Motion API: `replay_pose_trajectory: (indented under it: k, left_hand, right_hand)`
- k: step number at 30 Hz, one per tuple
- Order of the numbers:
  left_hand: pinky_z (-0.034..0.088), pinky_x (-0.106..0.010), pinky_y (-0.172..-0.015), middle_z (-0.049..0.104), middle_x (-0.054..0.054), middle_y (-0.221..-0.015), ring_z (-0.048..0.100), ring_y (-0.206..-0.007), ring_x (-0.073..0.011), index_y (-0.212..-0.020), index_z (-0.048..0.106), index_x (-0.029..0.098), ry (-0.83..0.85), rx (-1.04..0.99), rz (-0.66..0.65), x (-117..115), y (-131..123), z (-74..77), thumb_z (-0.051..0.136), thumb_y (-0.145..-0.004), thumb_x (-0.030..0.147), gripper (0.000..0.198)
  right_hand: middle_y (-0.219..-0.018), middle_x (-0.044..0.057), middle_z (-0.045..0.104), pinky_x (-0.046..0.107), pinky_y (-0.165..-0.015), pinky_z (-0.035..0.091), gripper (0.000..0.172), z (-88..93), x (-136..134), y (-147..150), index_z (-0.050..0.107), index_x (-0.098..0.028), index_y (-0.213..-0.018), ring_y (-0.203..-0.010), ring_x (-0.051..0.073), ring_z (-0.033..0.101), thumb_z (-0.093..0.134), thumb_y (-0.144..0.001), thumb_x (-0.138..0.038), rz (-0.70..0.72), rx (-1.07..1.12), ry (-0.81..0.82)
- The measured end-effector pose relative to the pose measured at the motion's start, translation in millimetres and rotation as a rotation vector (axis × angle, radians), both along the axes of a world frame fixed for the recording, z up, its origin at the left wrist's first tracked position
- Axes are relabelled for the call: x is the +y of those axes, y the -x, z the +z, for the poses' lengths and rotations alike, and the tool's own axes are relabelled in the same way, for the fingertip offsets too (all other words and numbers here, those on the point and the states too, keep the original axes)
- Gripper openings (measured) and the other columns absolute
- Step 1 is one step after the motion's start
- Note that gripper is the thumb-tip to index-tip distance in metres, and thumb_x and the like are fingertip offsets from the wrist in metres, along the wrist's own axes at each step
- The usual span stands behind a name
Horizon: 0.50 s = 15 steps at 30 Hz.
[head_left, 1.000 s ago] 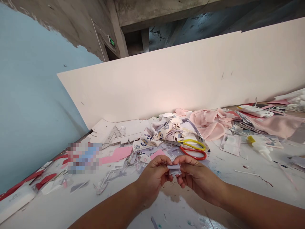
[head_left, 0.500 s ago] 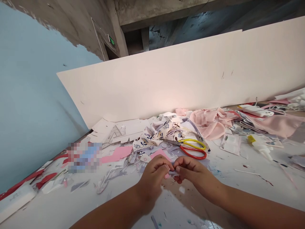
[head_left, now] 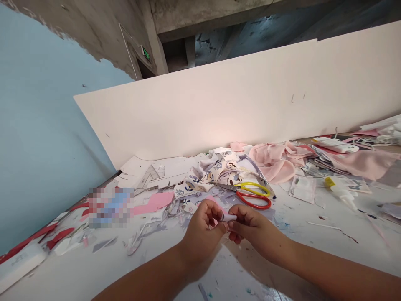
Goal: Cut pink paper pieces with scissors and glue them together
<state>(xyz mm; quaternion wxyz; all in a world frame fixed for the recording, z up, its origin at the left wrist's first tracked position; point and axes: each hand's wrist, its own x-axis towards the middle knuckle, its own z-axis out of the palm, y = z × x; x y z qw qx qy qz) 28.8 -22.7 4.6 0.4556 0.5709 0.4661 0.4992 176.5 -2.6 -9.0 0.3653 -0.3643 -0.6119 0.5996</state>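
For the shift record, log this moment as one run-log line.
left hand pinches pale strip | right hand pinches same strip | nearby: red-and-yellow-handled scissors

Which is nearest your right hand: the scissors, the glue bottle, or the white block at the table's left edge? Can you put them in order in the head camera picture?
Starting from the right hand, which pinches a white strip:

1. Scissors: just beyond the hand, on the table.
2. Glue bottle: farther off to the right, on papers.
3. White block: farthest, at the table's left edge.

Scissors [head_left: 233, 187] behind right hand [head_left: 257, 228], on table [head_left: 313, 246]
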Motion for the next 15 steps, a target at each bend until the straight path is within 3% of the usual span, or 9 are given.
replay_pose_trajectory:
  k: [6, 12, 15]
  left_hand:
    - [0.040, -0.026, -0.059, 0.053, 0.001, -0.060, 0.055, -0.059, -0.0130, -0.069, 0.046, 0.018, 0.167, -0.070, -0.223, 0.3, -3.3, 1.6, 0.054, -0.067, 0.020, 0.008]
    - [0.028, -0.020, -0.046, 0.042, 0.005, -0.051, 0.036, -0.048, -0.0064, -0.057, 0.048, 0.016, 0.101, 0.223, -0.069, 5.6, 1.9, -2.3, 0.055, -0.061, 0.017, 0.008]
    - [0.028, -0.020, -0.048, 0.041, 0.005, -0.055, 0.035, -0.051, -0.0062, -0.061, 0.048, 0.016, 0.041, 0.221, -0.072, 5.8, 7.0, -2.5, 0.055, -0.062, 0.017, 0.007]
  right_hand:
    - [-0.057, -0.004, 0.051, 0.024, -0.054, 0.038, 0.011, -4.2, -3.8, -0.2, 0.046, -0.019, -0.073, -0.054, 0.010, 0.049, 0.052, -0.074, -0.028, 0.006, -0.025, -0.027]
    - [-0.060, -0.003, 0.049, 0.023, -0.051, 0.033, 0.013, -1.7, -1.6, -3.7, 0.049, -0.019, -0.066, -0.055, 0.010, 0.044, 0.050, -0.075, -0.029, -0.034, -0.190, -0.167]
    - [-0.059, -0.003, 0.048, 0.023, -0.052, 0.031, 0.016, 2.3, -0.6, -3.8, 0.051, -0.018, -0.065, -0.055, 0.010, 0.041, 0.051, -0.074, -0.030, -0.045, -0.194, -0.187]
